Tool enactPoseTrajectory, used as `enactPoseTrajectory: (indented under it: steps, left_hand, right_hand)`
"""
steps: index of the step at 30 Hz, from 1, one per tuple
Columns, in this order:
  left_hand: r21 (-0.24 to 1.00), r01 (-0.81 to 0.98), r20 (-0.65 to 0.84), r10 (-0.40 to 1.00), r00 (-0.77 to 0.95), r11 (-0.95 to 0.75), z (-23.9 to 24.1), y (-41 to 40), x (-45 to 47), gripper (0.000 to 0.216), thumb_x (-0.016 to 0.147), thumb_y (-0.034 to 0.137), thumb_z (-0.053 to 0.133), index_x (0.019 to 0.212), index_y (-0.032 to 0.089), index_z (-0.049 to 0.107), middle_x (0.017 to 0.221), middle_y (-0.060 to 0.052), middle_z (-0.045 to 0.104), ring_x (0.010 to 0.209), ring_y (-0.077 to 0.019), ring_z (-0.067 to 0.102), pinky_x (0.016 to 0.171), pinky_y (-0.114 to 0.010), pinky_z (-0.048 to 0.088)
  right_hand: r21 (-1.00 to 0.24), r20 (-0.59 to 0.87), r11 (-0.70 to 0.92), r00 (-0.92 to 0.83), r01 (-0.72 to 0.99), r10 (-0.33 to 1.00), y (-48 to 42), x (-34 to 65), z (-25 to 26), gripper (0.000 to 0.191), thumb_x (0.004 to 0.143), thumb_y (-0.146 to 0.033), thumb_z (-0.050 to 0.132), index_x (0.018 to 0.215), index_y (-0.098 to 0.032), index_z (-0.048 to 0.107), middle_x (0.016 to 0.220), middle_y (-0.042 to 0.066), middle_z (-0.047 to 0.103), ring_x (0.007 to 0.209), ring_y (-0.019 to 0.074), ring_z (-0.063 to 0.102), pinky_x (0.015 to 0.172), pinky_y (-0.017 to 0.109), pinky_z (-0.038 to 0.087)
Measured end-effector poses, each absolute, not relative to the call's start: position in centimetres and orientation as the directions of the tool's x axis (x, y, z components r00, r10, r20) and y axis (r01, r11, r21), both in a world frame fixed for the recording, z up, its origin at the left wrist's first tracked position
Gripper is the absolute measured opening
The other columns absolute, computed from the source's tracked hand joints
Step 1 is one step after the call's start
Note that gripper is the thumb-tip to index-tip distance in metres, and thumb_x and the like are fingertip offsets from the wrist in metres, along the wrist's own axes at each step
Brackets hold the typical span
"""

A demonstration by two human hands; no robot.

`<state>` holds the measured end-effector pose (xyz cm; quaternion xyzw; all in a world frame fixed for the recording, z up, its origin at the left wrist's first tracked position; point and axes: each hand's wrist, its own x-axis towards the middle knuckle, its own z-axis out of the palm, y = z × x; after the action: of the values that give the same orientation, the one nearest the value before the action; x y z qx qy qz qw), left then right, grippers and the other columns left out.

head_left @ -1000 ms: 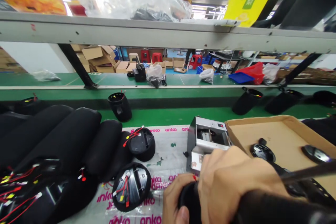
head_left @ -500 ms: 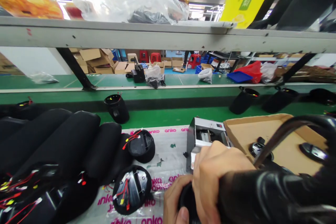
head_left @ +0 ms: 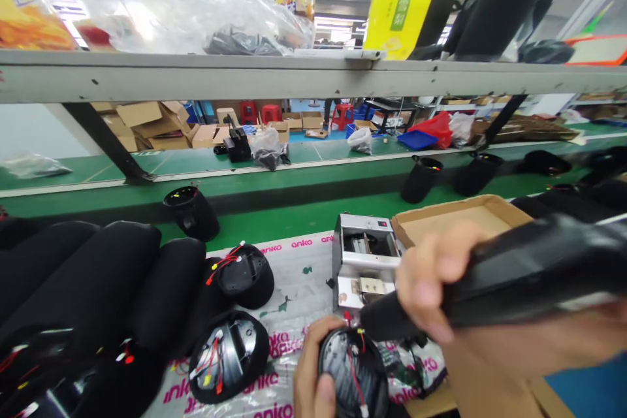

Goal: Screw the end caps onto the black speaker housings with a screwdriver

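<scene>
My left hand (head_left: 309, 366) is wrapped around a black speaker housing (head_left: 355, 372), low in the middle of the view. Its round end faces up, with thin red wires lying on it. My right hand (head_left: 431, 281) grips a black electric screwdriver (head_left: 529, 274), blurred and lying almost level. The tapered nose points left, close to the upper rim of the housing; whether it touches cannot be made out. Left of my hands, two similar round black housings (head_left: 229, 356) rest on the printed plastic sheet (head_left: 274, 274), with red wires on top.
A silver screw feeder (head_left: 367, 261) stands just beyond my hands, beside a cardboard tray (head_left: 455, 219). Black fabric-covered cylinders (head_left: 98, 268) fill the left side. More black cylinders (head_left: 422, 179) stand on the green bench behind. A grey shelf beam (head_left: 235, 81) crosses overhead.
My right hand has lifted off the housing and moved right with the screwdriver, which has tilted to nearly level. The housing's wired end now shows. The camera view has swung right.
</scene>
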<state>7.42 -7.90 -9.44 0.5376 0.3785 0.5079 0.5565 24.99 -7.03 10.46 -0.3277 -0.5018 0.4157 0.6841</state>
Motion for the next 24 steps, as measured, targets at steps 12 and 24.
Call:
enactPoseTrajectory:
  steps: [12, 24]
  left_hand:
    - [0.991, -0.136, 0.098, 0.727, 0.68, -0.006, -7.6, -0.9, 3.5, 0.074, 0.106, 0.077, 0.049, 0.137, 0.019, 0.083, 0.137, -0.016, 0.084, 0.128, -0.0409, 0.076, 0.114, -0.049, 0.058]
    - [0.991, -0.12, 0.09, 0.938, 0.334, -0.053, -7.9, -6.8, 5.4, 0.076, 0.105, 0.081, 0.053, 0.146, 0.022, 0.076, 0.148, -0.014, 0.079, 0.139, -0.0397, 0.072, 0.12, -0.044, 0.056]
  right_hand:
    - [-0.829, 0.505, 0.545, 0.249, -0.126, 0.826, -6.6, 28.0, 2.1, 0.093, 0.07, -0.101, 0.08, 0.093, -0.011, 0.08, 0.083, 0.011, 0.073, 0.05, 0.0179, 0.065, 0.05, 0.032, 0.056]
    - [-0.813, 0.484, 0.522, 0.198, -0.259, 0.852, -7.1, 30.7, 3.0, 0.082, 0.094, -0.093, 0.06, 0.098, -0.016, 0.089, 0.078, 0.013, 0.077, 0.038, 0.0179, 0.061, 0.034, 0.027, 0.045]
